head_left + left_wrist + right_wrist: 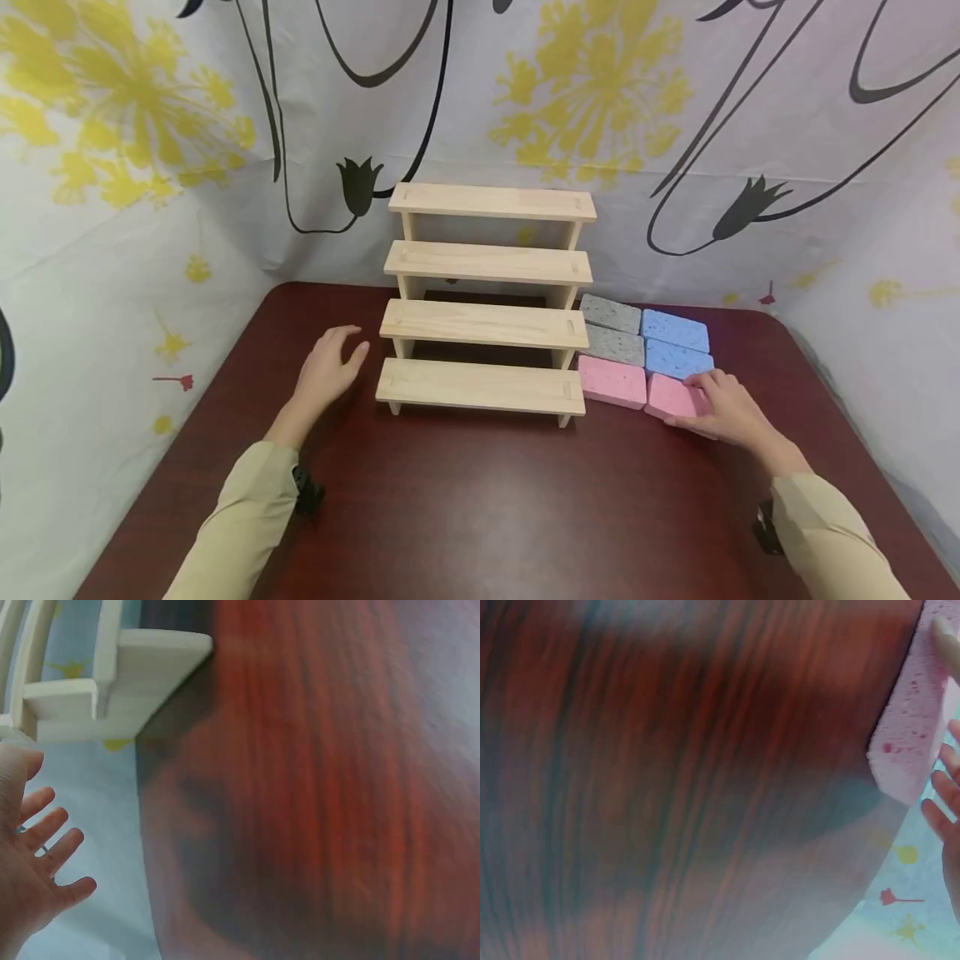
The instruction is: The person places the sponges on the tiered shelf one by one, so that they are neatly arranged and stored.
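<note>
One pink sponge (673,396) lies on the table (480,508), R of the other pink sponge (612,382); your R hand (729,408) pinches it btw. thumb & fingers. Your L hand (327,373) is near L side of the wooden rack (480,386), w/ fingers a little spread.

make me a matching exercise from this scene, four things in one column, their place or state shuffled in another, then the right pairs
Column 1
1. right grip
2. wooden stand
3. blue sponges
4. left grip

Column 2
A. right of the gray sponges
B. open, left of the stand
C. gripping a pink sponge
D. four-tiered

Pairs: 1-C, 2-D, 3-A, 4-B
</note>
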Available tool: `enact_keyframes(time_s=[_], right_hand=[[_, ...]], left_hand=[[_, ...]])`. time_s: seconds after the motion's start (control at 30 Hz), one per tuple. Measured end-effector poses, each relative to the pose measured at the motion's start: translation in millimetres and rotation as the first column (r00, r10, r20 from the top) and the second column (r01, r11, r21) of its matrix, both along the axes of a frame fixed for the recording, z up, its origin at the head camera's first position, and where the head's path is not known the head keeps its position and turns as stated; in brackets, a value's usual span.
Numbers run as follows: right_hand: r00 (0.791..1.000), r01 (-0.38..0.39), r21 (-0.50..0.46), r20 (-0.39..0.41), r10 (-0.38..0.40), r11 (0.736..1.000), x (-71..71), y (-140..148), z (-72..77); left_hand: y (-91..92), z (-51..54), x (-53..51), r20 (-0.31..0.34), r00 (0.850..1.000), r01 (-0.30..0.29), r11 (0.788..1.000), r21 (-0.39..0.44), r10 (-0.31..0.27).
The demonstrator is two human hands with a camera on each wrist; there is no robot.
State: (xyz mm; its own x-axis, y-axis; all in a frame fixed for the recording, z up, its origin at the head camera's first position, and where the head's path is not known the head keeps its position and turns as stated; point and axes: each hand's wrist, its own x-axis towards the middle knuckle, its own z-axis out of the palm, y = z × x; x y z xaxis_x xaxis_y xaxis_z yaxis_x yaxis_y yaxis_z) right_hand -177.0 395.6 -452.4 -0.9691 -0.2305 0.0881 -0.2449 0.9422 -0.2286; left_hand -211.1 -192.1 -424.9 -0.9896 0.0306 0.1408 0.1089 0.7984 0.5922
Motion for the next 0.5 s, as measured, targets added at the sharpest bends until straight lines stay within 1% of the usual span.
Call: enact_keyframes(time_s=[0.07,0.2,0.3,0.4,0.43,0.5], right_hand=[[0.998,0.019,-0.015,0.057,-0.018,1.000,-2.4,-1,2.8],[0.988,0.038,-0.033,0.151,-0.032,0.999,-4.7,-4,8.6],[0.987,0.017,-0.018,0.163,-0.014,1.000,-7.2,-4,14.9],[0.988,-0.012,-0.009,0.157,0.013,1.000,-12.7,-6,23.9],[0.987,-0.017,-0.004,0.158,0.017,1.000,-14.9,-7,26.8],[0.986,-0.027,0.000,0.165,0.027,1.000,-19.5,-9,32.6]], left_hand=[[4.7,4.3,-2.9,-0.013,1.000,-0.006,0.999,0.032,0.006],[14.0,11.5,-11.0,-0.022,1.000,-0.012,0.989,0.146,0.015],[21.0,15.1,-17.1,-0.032,0.999,-0.013,0.975,0.224,0.021],[27.0,17.3,-22.5,-0.044,0.999,-0.012,0.961,0.275,0.025],[28.7,17.6,-24.0,-0.043,0.999,-0.014,0.958,0.285,0.028],[32.0,18.3,-26.1,-0.019,0.999,-0.023,0.950,0.311,0.030]])
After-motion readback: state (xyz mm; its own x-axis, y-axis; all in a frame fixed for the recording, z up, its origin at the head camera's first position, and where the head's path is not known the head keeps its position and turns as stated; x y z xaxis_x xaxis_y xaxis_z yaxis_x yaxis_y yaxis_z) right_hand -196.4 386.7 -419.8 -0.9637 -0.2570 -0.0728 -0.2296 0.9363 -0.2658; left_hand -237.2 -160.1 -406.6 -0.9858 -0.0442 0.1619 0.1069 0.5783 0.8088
